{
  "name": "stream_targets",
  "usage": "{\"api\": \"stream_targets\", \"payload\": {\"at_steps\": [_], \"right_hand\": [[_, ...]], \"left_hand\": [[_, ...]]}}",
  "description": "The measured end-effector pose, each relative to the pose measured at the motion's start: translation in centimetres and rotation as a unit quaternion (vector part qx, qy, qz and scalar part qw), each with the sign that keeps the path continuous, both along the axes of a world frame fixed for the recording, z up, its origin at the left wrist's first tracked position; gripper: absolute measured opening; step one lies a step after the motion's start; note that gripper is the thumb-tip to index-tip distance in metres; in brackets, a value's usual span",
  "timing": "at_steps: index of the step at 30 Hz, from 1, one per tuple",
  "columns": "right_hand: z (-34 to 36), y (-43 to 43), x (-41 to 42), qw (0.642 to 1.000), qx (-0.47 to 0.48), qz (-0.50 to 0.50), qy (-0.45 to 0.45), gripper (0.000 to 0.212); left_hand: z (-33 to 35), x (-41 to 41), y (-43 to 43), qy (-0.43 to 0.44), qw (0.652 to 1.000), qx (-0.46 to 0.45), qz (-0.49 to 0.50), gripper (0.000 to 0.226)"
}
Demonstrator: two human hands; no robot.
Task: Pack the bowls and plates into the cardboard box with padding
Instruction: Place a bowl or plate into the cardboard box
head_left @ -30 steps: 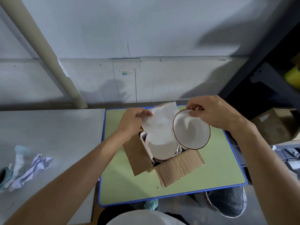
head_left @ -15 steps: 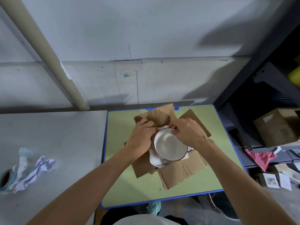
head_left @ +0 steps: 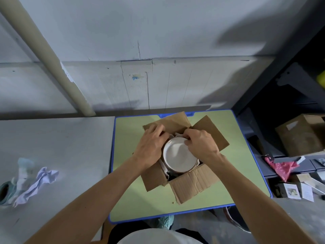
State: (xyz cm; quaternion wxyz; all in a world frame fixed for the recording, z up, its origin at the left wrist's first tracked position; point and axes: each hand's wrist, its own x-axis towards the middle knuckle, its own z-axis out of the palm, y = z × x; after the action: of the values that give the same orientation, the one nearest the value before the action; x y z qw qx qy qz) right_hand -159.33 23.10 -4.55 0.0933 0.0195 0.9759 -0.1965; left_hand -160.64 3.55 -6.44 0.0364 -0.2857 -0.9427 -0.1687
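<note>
My right hand (head_left: pixel 200 143) pinches far rim of white plate (head_left: pixel 179 156) in cardboard box (head_left: pixel 192 182); left hand (head_left: pixel 151 146) curled alongside, hold unclear

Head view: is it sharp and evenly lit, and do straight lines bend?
Head view: the plate and cardboard box are fairly sharp; head view: the crumpled paper at the left edge is smeared; head view: light is soft, without glare, with one broad shadow on the wall upper right; lines stay nearly straight.
</note>
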Motion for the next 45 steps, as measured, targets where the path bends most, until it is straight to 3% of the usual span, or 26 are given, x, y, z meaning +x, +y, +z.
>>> {"api": "stream_targets", "payload": {"at_steps": [4, 9, 16, 23, 29, 32, 35, 37, 41, 45], "right_hand": [[2.1, 1.3, -1.3, 0.998, -0.049, -0.029, 0.018, 0.015], [2.3, 2.2, -2.4, 0.999, -0.033, -0.036, 0.024, 0.014], [1.5, 2.2, -2.0, 0.999, -0.006, -0.032, 0.019, 0.015], [1.7, 2.0, -1.9, 0.999, 0.009, -0.037, 0.023, 0.015], [2.4, 3.1, -1.9, 0.997, -0.022, -0.072, 0.006, 0.018], [3.2, 3.5, -2.3, 0.995, -0.029, -0.092, 0.006, 0.017], [4.2, 3.7, -2.5, 0.994, -0.038, -0.104, 0.011, 0.016], [4.6, 3.7, -2.4, 0.994, -0.039, -0.099, 0.014, 0.014], [5.2, 3.9, -2.0, 0.995, -0.045, -0.089, 0.007, 0.013], [5.6, 3.6, -1.9, 0.996, -0.044, -0.077, 0.001, 0.013]], "left_hand": [[0.0, -0.1, -0.3, -0.02, 0.998, -0.055, -0.001, 0.028], [1.5, 1.3, 0.0, -0.016, 0.997, -0.071, 0.0, 0.023], [2.9, 4.3, 0.5, -0.115, 0.971, -0.196, -0.076, 0.047], [3.5, 4.9, 1.9, -0.102, 0.955, -0.262, -0.091, 0.013], [3.6, 5.0, 1.8, -0.122, 0.958, -0.247, -0.074, 0.019], [4.0, 5.0, 2.6, -0.116, 0.951, -0.277, -0.07, 0.008], [4.2, 5.2, 3.5, -0.097, 0.946, -0.297, -0.09, 0.025], [4.0, 5.2, 3.5, -0.092, 0.95, -0.283, -0.09, 0.024], [3.6, 4.9, 1.7, -0.082, 0.984, -0.148, -0.062, 0.017], [3.3, 5.1, -0.2, -0.095, 0.987, -0.085, -0.102, 0.013]]}}
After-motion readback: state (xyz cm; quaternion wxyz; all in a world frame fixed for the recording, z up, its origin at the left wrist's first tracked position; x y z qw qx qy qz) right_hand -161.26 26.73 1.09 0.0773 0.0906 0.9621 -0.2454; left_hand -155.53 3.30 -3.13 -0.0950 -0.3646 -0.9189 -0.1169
